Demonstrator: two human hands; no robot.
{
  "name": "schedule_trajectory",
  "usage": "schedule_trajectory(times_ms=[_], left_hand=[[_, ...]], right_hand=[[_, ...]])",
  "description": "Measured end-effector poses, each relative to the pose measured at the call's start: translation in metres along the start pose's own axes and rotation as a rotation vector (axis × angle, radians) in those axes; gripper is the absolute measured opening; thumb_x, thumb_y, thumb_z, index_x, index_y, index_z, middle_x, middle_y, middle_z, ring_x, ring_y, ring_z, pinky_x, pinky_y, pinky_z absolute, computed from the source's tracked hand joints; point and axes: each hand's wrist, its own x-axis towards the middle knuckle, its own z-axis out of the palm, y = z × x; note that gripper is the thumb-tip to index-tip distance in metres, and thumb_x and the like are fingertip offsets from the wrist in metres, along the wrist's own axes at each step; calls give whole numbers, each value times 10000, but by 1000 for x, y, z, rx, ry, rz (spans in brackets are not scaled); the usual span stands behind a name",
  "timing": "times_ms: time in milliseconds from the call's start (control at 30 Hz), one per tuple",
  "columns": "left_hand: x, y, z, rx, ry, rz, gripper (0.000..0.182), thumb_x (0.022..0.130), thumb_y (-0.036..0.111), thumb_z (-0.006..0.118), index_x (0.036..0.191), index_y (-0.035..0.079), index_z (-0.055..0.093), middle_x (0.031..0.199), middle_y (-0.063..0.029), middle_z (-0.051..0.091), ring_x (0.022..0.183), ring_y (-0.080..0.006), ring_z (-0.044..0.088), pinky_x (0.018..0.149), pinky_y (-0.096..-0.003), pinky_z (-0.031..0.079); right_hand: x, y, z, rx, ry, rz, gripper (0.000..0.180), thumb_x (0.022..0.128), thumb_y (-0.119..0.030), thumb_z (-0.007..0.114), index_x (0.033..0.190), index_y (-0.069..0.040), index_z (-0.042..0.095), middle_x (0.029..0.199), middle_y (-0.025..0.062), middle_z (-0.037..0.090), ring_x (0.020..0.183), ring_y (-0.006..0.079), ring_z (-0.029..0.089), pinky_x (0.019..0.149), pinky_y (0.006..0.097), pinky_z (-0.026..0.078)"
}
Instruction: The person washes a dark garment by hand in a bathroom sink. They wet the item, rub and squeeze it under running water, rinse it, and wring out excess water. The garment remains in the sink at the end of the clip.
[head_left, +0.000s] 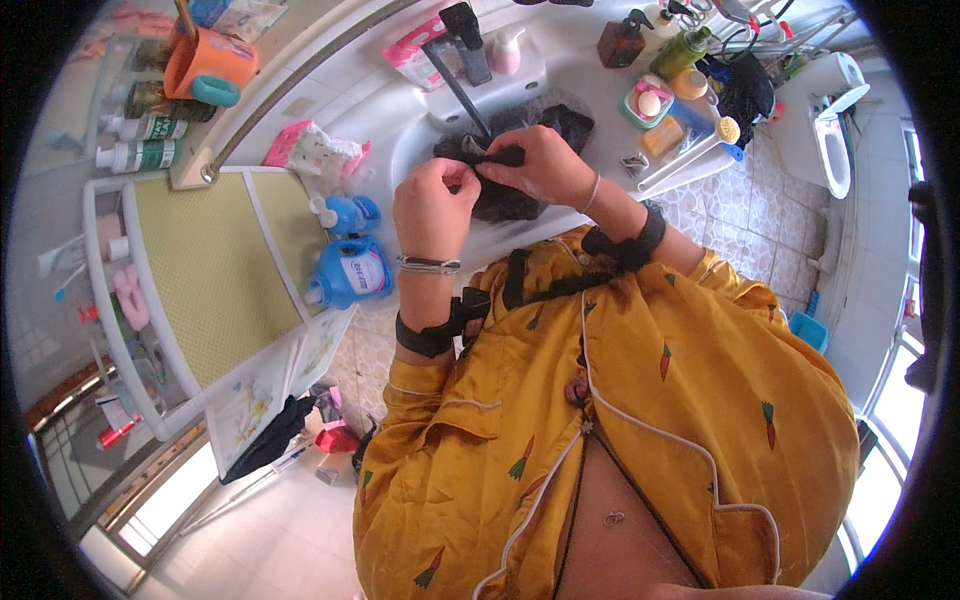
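Observation:
My left hand (435, 199) and my right hand (546, 166) are raised close together over the white washbasin (409, 127). Between their fingertips both pinch a black cloth (511, 202). A strip of it shows clearly between my right thumb and fingers; the left fingertips partly hide their own grip. More dark, wet-looking fabric (574, 124) lies in the basin behind, with a little foam about it. The black faucet (465, 90) reaches over the basin just beyond my hands.
Blue detergent bottles (351, 274) stand left of the basin, near a pink-and-white packet (322, 154). On the right ledge are a soap dish (646, 103), a yellow soap bar (664, 135), a long-handled brush (686, 156) and several bottles. A toilet (825, 142) stands farther right.

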Motion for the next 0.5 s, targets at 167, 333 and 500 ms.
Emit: schedule_trajectory(times_ms=[167,333,500], left_hand=[[2,0,-3,-124,-47,-46,178,802,178,710,850,7,716,795,-126,719,751,-240,706,717,-336,528],[6,-1,-2,-153,-109,-52,182,822,174,707,870,-1,715,815,-135,720,765,-231,705,722,-329,526],[11,0,6,-190,-142,-24,157,828,152,691,857,-2,706,792,-137,713,738,-246,700,696,-337,526]], right_hand=[[1,2,-1,18,1,-3,338,797,-350,748,922,-38,720,745,204,654,696,338,657,670,391,515],[-1,5,-5,10,11,9,332,796,-344,750,924,-40,719,758,198,658,700,319,658,672,380,514],[-5,10,-11,35,28,20,332,797,-339,751,919,-33,713,757,192,656,691,310,649,675,372,513]])
